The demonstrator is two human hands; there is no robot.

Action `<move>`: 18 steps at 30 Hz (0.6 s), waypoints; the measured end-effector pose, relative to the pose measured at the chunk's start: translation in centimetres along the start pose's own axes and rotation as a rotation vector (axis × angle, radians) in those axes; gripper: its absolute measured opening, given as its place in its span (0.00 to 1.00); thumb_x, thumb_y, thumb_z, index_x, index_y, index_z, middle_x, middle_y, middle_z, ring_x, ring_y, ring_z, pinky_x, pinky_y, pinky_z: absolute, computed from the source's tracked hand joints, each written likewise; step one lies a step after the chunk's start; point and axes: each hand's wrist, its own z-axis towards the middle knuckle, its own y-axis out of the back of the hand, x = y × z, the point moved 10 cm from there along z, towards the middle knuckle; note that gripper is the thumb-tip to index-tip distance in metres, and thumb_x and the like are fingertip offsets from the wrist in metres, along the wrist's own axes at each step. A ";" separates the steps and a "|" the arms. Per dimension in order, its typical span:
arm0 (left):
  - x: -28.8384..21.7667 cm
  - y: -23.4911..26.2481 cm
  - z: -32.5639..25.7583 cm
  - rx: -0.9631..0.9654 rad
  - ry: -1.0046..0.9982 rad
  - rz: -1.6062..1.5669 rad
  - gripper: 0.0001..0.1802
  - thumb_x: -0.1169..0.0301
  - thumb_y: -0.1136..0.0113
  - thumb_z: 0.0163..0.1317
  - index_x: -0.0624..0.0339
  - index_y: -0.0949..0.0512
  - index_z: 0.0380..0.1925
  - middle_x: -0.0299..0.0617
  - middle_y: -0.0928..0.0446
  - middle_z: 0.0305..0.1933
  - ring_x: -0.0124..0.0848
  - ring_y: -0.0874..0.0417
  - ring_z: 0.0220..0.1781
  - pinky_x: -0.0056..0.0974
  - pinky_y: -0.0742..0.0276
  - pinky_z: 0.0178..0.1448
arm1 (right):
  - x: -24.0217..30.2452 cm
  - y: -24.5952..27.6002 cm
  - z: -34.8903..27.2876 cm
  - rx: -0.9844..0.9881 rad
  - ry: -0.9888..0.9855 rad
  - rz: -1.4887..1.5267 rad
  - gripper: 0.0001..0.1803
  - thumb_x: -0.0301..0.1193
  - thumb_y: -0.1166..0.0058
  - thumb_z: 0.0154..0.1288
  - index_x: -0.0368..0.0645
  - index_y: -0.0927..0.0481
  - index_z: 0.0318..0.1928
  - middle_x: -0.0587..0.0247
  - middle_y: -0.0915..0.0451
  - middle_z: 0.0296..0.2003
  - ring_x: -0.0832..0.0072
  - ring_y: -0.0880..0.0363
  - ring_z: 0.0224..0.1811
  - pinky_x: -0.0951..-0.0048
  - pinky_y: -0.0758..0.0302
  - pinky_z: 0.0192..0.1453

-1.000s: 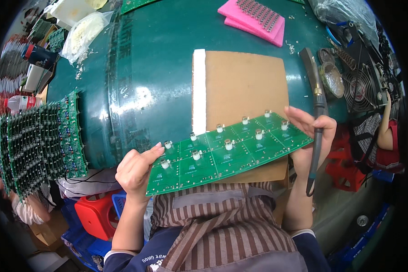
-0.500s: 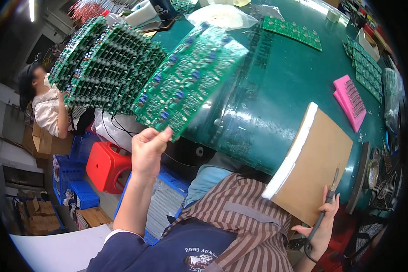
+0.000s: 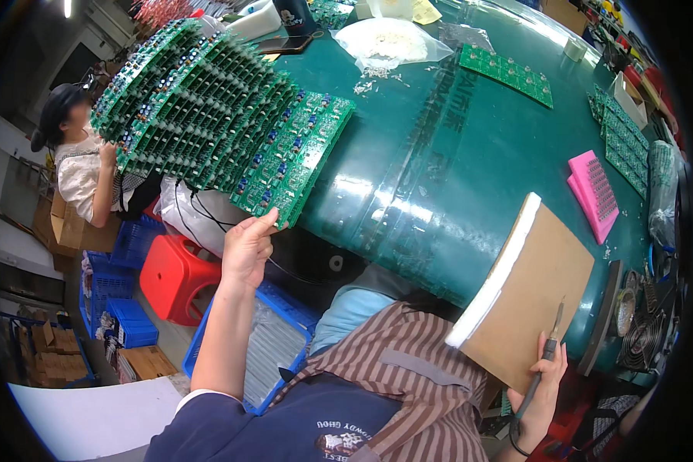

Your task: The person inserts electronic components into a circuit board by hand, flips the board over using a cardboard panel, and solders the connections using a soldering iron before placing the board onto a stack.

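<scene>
My left hand pinches the near corner of a green circuit board panel dotted with blue parts. The panel leans against the end of a long row of similar boards stacked on edge at the table's left. In my right hand is a soldering iron with its cable running down past the wrist; the tip points up over a brown flat board. That board has a thick white strip along its left edge and overlaps the table's near edge. Whether my right fingers also touch it, I cannot tell.
On the green table are a bag of pale bits, a circuit panel, pink foam and more panels. A fan is at the right. A red stool, blue crates and another person are left.
My left hand has brought the panel left and down, from tilted over the table to against the stacked row. My right hand keeps the soldering iron, shifted slightly down.
</scene>
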 end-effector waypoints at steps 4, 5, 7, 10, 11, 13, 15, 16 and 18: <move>-1.8 0.1 -0.4 -0.071 -0.063 0.447 0.18 0.58 0.32 0.60 0.62 0.21 0.23 0.40 0.20 0.22 0.17 0.32 0.15 0.26 0.40 0.23 | -2.8 0.6 -0.7 -0.066 -0.063 0.563 0.20 0.20 0.39 0.48 0.45 0.37 0.37 0.41 0.28 0.62 0.49 0.39 0.72 0.55 0.41 0.72; -2.8 0.0 -0.7 -0.124 -0.135 0.675 0.21 0.55 0.33 0.61 0.63 0.20 0.20 0.40 0.21 0.18 0.19 0.28 0.16 0.28 0.36 0.24 | -1.7 2.3 -0.4 -0.090 0.071 0.316 0.23 0.21 0.38 0.47 0.45 0.38 0.38 0.42 0.23 0.56 0.51 0.37 0.72 0.57 0.41 0.72; -3.4 0.1 -0.3 -0.077 -0.135 0.779 0.25 0.53 0.34 0.61 0.65 0.18 0.17 0.42 0.21 0.16 0.25 0.22 0.19 0.31 0.30 0.29 | -1.4 5.3 -0.5 -0.103 0.117 0.370 0.25 0.23 0.37 0.46 0.46 0.40 0.40 0.45 0.21 0.53 0.52 0.35 0.70 0.56 0.43 0.74; -6.0 -2.1 -2.8 -0.070 -0.188 1.053 0.23 0.54 0.33 0.58 0.69 0.16 0.22 0.45 0.19 0.18 0.23 0.20 0.21 0.30 0.27 0.28 | -2.8 9.4 -1.5 -0.414 0.230 0.404 0.25 0.35 0.36 0.58 0.45 0.42 0.40 0.50 0.21 0.46 0.57 0.26 0.56 0.56 0.35 0.66; -7.2 -4.8 -4.2 -0.043 -0.263 1.107 0.18 0.61 0.31 0.57 0.69 0.16 0.27 0.43 0.19 0.18 0.22 0.20 0.21 0.30 0.28 0.26 | -2.0 11.2 -1.2 -0.518 0.271 0.369 0.24 0.40 0.38 0.62 0.45 0.42 0.40 0.52 0.21 0.44 0.60 0.26 0.53 0.57 0.33 0.62; -6.8 -10.4 -8.4 0.331 -0.261 0.580 0.33 0.71 0.21 0.42 0.68 0.22 0.51 0.39 0.16 0.29 0.17 0.19 0.30 0.27 0.27 0.33 | -1.8 13.0 0.3 -0.663 0.302 0.424 0.24 0.47 0.43 0.65 0.45 0.43 0.39 0.55 0.23 0.41 0.64 0.27 0.48 0.60 0.33 0.57; -9.0 -18.5 -15.1 0.721 -0.706 0.865 0.51 0.61 0.16 0.32 0.65 0.29 0.61 0.46 0.22 0.57 0.33 0.21 0.53 0.35 0.26 0.51 | -4.4 13.0 2.5 -0.805 0.243 0.790 0.20 0.39 0.44 0.66 0.44 0.42 0.37 0.51 0.25 0.39 0.69 0.29 0.45 0.62 0.32 0.54; -8.6 -22.1 -17.4 0.868 -0.797 0.846 0.55 0.60 0.17 0.32 0.64 0.32 0.64 0.51 0.30 0.66 0.43 0.24 0.58 0.40 0.26 0.53 | 1.7 14.3 5.3 -0.745 0.511 0.713 0.14 0.32 0.46 0.66 0.45 0.41 0.37 0.52 0.25 0.40 0.70 0.29 0.45 0.63 0.30 0.52; -8.3 -26.7 -20.2 0.919 -1.059 0.893 0.47 0.64 0.20 0.36 0.65 0.30 0.60 0.51 0.25 0.57 0.44 0.23 0.48 0.42 0.26 0.48 | 1.3 15.1 8.4 -0.714 0.515 1.176 0.14 0.28 0.45 0.65 0.43 0.38 0.40 0.51 0.23 0.41 0.68 0.26 0.43 0.64 0.28 0.54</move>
